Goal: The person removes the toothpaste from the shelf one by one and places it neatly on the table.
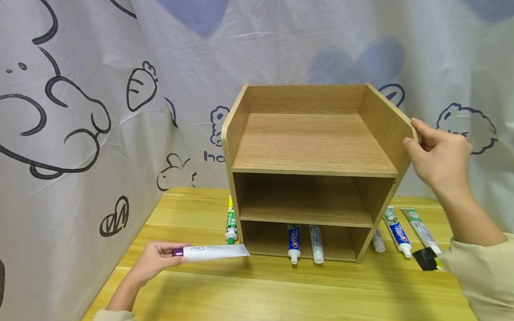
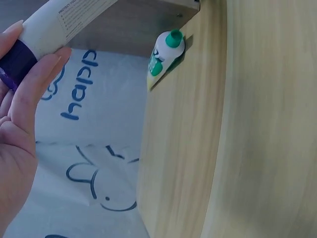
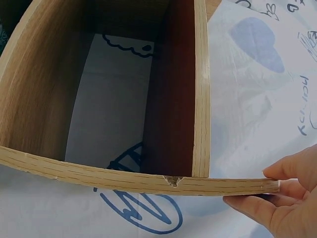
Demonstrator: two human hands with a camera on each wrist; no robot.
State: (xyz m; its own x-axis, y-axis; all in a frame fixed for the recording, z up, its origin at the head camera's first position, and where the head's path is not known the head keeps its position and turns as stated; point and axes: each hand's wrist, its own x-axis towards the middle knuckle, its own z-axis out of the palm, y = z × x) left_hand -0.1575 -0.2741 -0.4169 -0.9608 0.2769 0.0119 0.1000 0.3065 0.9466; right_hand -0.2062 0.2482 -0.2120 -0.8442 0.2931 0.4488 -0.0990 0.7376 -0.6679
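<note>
My left hand point(image 1: 154, 263) pinches the purple-capped end of a white toothpaste tube point(image 1: 217, 253), which points right, in front of the wooden shelf's lower left corner. Printed text shows on the tube in the left wrist view. The wooden shelf point(image 1: 309, 169) has a raised-edge top and two openings below. At its upper right, my right hand point(image 1: 443, 156) grips the front corner of the side panel between thumb and fingers; the right wrist view shows this panel edge point(image 3: 237, 186) close up. A blue toothpaste tube point(image 1: 294, 240) and a white toothpaste tube point(image 1: 316, 243) lie in the bottom opening.
Left of the shelf lies a green-and-white toothpaste tube point(image 1: 231, 223). A blue-and-green tube point(image 1: 397, 232), a green-and-white tube point(image 1: 420, 229) and a partly hidden white tube point(image 1: 378, 241) lie to its right. A printed cloth point(image 1: 180, 67) hangs behind and left of the wooden table point(image 1: 225, 294).
</note>
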